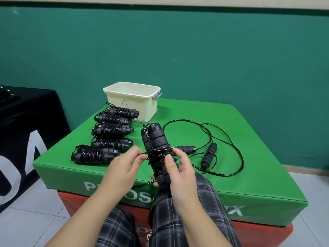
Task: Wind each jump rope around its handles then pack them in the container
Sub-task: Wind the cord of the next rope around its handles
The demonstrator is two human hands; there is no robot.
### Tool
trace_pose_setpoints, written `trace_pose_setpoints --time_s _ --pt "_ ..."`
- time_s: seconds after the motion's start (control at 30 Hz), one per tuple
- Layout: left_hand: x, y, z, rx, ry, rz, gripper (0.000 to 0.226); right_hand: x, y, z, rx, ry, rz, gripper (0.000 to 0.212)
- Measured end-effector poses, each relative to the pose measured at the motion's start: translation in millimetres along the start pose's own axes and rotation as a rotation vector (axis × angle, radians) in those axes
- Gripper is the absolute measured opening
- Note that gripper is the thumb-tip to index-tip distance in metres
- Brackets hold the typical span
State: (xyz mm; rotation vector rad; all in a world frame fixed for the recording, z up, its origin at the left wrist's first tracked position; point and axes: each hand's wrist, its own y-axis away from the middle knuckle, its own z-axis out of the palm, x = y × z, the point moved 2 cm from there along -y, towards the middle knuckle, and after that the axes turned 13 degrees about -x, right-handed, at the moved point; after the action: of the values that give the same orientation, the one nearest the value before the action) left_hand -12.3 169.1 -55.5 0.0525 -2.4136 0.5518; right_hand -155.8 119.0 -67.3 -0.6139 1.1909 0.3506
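Note:
My right hand (pixel 179 168) grips a pair of black jump rope handles (pixel 154 139) held upright together, with black cord coiled round their middle. My left hand (pixel 124 166) pinches the loose cord just left of the coil. A slack length of cord hangs down past the box edge over my lap. Several wound jump ropes (pixel 110 130) lie in a row on the left of the green box. One unwound jump rope (pixel 208 155) sprawls on the right, its handles apart. The cream container (pixel 151 104) stands behind, at the far edge, and looks empty.
The green padded box (pixel 249 139) sits on a red one (pixel 249 230). A black box (pixel 26 131) stands to the left on the tiled floor. A green wall runs behind. My legs in plaid trousers (pixel 178 220) are below the hands.

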Motion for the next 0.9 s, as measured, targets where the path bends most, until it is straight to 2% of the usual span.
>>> trace_pose_setpoints --time_s 0.17,0.27,0.37,0.5,0.53,0.6,0.63,0.7,0.77,0.83,0.9 --pt "-5.5 -6.6 7.7 -0.086 0.324 -0.065 0.034 -2.6 2.7 0.2 -0.039 -0.048 0.013 0.031" --pt "-4.7 -6.6 10.8 -0.164 0.581 -0.125 0.053 -6.8 3.4 0.2 -0.085 -0.103 0.04 0.027" --pt "-4.6 -3.2 12.1 -0.206 0.65 -0.215 0.06 -9.8 3.8 0.7 -0.12 -0.115 0.081 0.029" --pt "-7.7 1.2 9.6 -0.128 0.593 -0.213 0.095 -5.9 2.2 2.0 -0.12 -0.095 0.115 0.033" --pt "-5.1 1.7 8.5 -0.095 0.562 -0.201 0.095 -5.2 1.7 1.6 -0.098 -0.061 0.113 0.03" --pt "0.8 1.9 7.4 -0.024 0.49 -0.184 0.072 -3.6 1.0 -2.1 -0.002 0.137 0.066 0.024" --pt "2.9 2.0 7.2 0.021 0.449 -0.185 0.061 -3.4 0.8 -4.1 0.052 0.257 0.008 0.026" --pt "6.7 3.3 6.4 0.086 0.389 -0.183 0.053 -5.6 2.2 -4.3 0.106 0.468 -0.119 0.03" --pt "6.9 4.7 5.9 0.143 0.351 -0.179 0.053 -5.9 3.5 -1.5 0.088 0.628 -0.165 0.031" --pt "7.3 5.1 4.0 0.173 0.326 -0.163 0.051 -5.0 2.9 0.4 0.013 0.712 -0.131 0.035" --pt "9.5 4.6 1.4 0.187 0.312 -0.128 0.043 -1.8 2.1 1.2 -0.07 0.782 -0.046 0.061"
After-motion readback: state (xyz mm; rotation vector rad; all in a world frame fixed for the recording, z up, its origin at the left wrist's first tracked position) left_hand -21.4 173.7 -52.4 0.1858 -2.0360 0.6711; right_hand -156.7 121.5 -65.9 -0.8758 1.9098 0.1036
